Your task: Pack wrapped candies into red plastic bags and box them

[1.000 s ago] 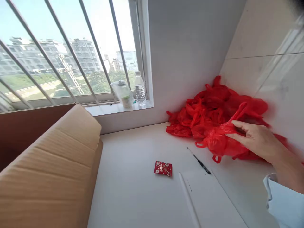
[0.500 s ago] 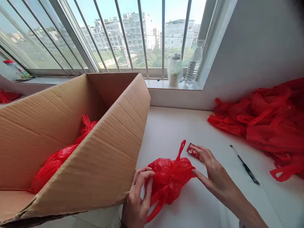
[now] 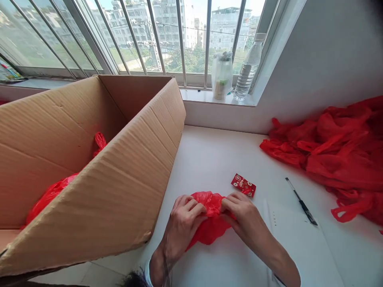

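A red plastic bag lies bunched on the white table in front of me. My left hand grips its left side with curled fingers. On the other side, my right hand pinches the bag near its top. Both sets of fingertips meet the plastic close together at the middle. What is inside the bag cannot be seen. Just beyond my right hand lies a small red printed packet, apart from the fingers.
At left stands a large open cardboard box with red bags inside. A black pen and a heap of red plastic bags lie to the right. A jar and a water bottle stand on the windowsill.
My right hand has come left from beside the packet and closed on the bag. My left hand has shifted up and right onto it. The view has tilted slightly down.
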Tool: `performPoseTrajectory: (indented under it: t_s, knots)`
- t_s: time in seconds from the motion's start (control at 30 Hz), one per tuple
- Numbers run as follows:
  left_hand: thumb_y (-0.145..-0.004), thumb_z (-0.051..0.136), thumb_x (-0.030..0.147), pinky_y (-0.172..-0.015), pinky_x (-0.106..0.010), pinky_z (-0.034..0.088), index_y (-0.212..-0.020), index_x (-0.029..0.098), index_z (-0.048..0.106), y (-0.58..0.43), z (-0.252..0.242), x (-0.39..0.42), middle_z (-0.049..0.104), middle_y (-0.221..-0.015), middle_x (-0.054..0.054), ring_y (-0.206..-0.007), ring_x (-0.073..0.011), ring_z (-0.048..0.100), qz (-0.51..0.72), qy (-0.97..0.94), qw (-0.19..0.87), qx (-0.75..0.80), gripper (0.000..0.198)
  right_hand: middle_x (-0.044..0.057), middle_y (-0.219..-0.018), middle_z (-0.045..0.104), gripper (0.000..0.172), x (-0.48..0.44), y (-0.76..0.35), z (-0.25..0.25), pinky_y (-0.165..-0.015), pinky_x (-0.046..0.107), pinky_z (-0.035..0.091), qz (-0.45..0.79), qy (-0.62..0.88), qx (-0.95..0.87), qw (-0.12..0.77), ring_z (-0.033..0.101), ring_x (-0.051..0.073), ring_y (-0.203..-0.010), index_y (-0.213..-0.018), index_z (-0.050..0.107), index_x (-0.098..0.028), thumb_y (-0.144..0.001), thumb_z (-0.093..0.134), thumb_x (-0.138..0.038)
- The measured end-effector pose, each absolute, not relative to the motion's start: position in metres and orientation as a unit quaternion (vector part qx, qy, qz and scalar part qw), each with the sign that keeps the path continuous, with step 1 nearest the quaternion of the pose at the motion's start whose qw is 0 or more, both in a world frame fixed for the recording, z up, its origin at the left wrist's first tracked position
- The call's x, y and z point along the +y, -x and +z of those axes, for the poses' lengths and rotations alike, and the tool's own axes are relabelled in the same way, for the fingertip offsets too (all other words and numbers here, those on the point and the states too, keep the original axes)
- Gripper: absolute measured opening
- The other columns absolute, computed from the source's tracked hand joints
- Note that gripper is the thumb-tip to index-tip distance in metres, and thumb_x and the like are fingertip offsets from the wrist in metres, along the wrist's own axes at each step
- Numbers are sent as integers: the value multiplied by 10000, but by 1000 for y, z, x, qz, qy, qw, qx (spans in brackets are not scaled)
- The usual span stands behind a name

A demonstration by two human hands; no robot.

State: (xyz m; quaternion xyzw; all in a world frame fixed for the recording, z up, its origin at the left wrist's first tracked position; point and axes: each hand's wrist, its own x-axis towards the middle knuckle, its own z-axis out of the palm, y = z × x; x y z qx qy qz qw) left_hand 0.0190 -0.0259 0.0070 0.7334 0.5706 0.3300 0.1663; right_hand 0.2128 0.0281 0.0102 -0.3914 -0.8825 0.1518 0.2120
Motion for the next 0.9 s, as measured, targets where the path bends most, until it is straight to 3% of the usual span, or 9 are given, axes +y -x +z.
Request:
performPoseTrajectory:
  t_s: [0.13,0.3,0.33,0.4,0.5,0.53,0.63,0.73,0.9]
  knots:
    - [-909,545,278,-708,-275,481,-790,209,640,-3,-2,-20,626,-739,-4,-773,-168,591,440,-634,223,596,166,-11,-709,566,205,36,-254,17,-641,274,437,314,446,-799,254,539,170,-725,-706,502,-215,-895,580,-232]
    - [-941,450,311,-675,-246,532,-972,195,557,7,-12,-23,645,-874,-34,-764,-153,657,518,-538,269,609,161,32,-957,619,117,33,-310,6,-703,323,490,316,527,-757,223,593,203,-820,-895,582,-259,-903,558,-373]
    - [-914,491,297,-735,-270,544,-1041,204,550,5,-8,-26,651,-981,-56,-859,-175,668,516,-540,283,601,168,40,-1056,619,158,30,-315,7,-728,334,506,317,518,-768,203,602,213,-884,-1008,588,-286,-890,576,-391]
    - [-840,581,234,-950,-361,496,-1201,232,518,-5,5,-36,578,-1242,-94,-1149,-241,582,487,-584,274,589,366,46,-1232,575,450,25,-311,14,-810,363,524,297,493,-795,191,577,239,-1045,-1252,506,-345,-832,658,-403]
    - [-791,632,135,-1143,-493,269,-1329,253,481,-26,29,-45,447,-1430,-82,-1376,-311,320,361,-743,127,548,571,40,-1313,537,825,21,-282,27,-935,425,488,230,454,-837,200,475,285,-1205,-1389,406,-361,-675,816,-315]
    - [-803,628,117,-1149,-517,228,-1326,242,500,-33,35,-46,478,-1411,-80,-1368,-323,316,309,-790,61,525,553,36,-1266,568,774,21,-270,30,-919,432,490,217,437,-854,182,489,292,-1174,-1339,475,-346,-655,828,-258]
    - [-870,559,61,-1124,-520,216,-1146,177,631,-46,41,-42,691,-1065,-53,-1102,-274,552,246,-844,-43,474,307,23,-898,657,119,19,-244,34,-703,384,497,216,413,-878,109,582,244,-853,-893,666,-247,-812,662,-160]
    - [-892,558,63,-1014,-403,348,-988,192,680,-43,37,-36,700,-814,14,-792,-164,610,334,-809,64,479,201,11,-787,644,245,17,-241,37,-636,332,450,294,411,-848,162,567,184,-713,-822,661,-237,-958,457,-217]
    - [-892,611,227,-796,-282,465,-845,228,701,-37,31,-27,677,-816,-3,-813,-161,616,559,-538,396,491,102,6,-834,652,142,21,-253,45,-678,251,435,511,390,-683,347,569,144,-766,-886,694,-262,-913,586,-349]
